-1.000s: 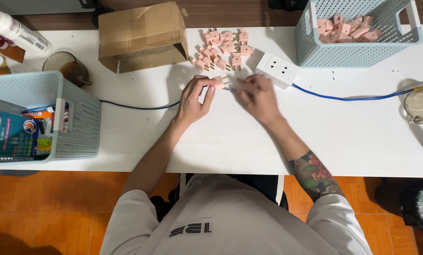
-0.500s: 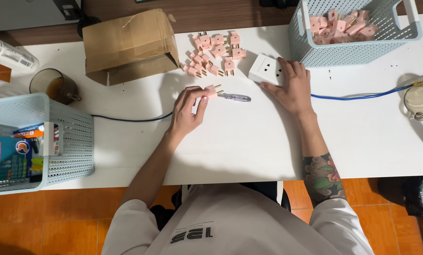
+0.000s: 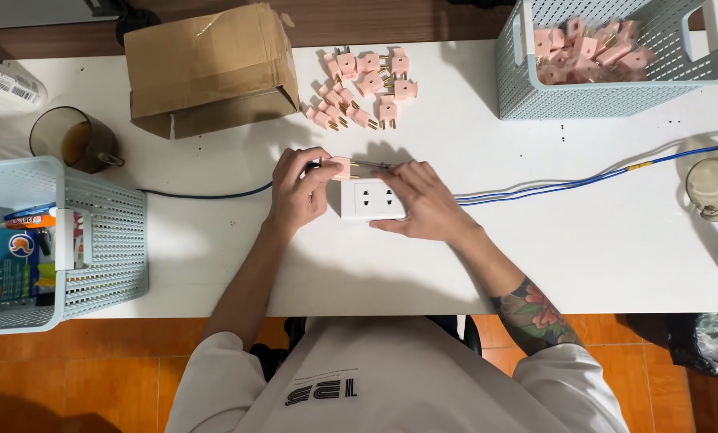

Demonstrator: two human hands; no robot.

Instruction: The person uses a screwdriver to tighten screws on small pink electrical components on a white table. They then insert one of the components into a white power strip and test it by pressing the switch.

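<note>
While the left hand (image 3: 296,192) pinches a small pink plug (image 3: 343,168) between thumb and fingers, the right hand (image 3: 423,200) lies on the white socket box (image 3: 371,200) and holds it flat on the white table (image 3: 583,240). The right fingers are bent around the right side of the socket box, and their tips reach up to the metal pins of the plug. The plug sits just above the top edge of the socket box, lying on its side.

A pile of more pink plugs (image 3: 364,84) lies farther up the table from the socket box. A brown cardboard box (image 3: 206,68) stands up and to the left of the socket box. A pale blue basket (image 3: 607,60) with pink plugs inside stands up and to the right. Blue wires (image 3: 583,178) run off to the right from the socket box. A dark cable (image 3: 206,194) runs to the left from the left hand.
</note>
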